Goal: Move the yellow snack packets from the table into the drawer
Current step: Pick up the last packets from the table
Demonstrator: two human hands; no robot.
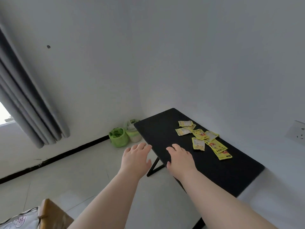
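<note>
Head view shows the yellow snack packets [204, 138] lying loose on the black table [158, 129], in a scattered string that overlaps in places, on the side of the top toward the wall. The string's long axis runs along the length of the table, from the far corner back toward the person, and most packets lie flat with their own long sides at mixed angles, the nearest ones roughly in line with the string. The right hand [179, 157] is over the table's near-left part, palm down, fingers spread and relaxed, gripping nothing; the packets lie ahead of its fingertips and off to the right, near but not touching. The left hand [135, 157] hangs beside the table's left edge over the floor, also spread and holding nothing, and it is clearly the farther of the two from the packets. So the right hand looks best placed to start, likely on the near end of the string (the closest packet lies just beyond its fingers, to the right). No drawer shows in this view, so where the packets must go cannot be told from here.
</note>
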